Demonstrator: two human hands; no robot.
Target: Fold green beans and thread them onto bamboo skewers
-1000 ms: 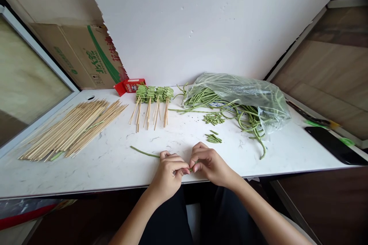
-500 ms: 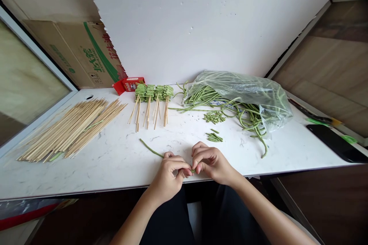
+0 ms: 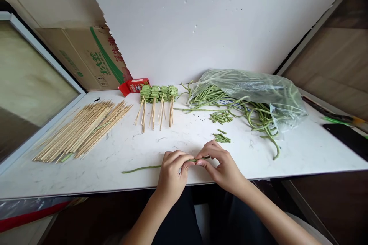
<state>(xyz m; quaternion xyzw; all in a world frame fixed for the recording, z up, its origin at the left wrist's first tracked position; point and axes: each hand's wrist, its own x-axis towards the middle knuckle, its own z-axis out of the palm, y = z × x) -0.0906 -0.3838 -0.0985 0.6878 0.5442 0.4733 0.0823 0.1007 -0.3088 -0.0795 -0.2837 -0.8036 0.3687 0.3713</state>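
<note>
Near the front edge of the white counter, both hands pinch one long green bean (image 3: 140, 169). My left hand (image 3: 174, 172) is closed round it, and its long tail reaches out to the left over the counter. My right hand (image 3: 220, 164) grips the bean's other end between thumb and fingers, close beside the left fingertips. Just beyond the right hand lie a few cut bean pieces (image 3: 222, 137). A pile of shorter bean bits (image 3: 221, 116) sits farther back. Behind, to the left, several bundles of bean pieces on skewers (image 3: 159, 92) lie in a row, sticks toward me.
Loose bamboo skewers (image 3: 83, 132) are heaped at the left. A clear plastic bag (image 3: 253, 84) of long beans spreads across the back right. A red box (image 3: 134, 86) stands by a cardboard carton (image 3: 89, 59). A black phone (image 3: 346, 141) lies at the right edge.
My hands have straightened the bean, and its free tail now points flat to the left instead of up and back. The right hand has risen slightly. The whole view has shifted a little.
</note>
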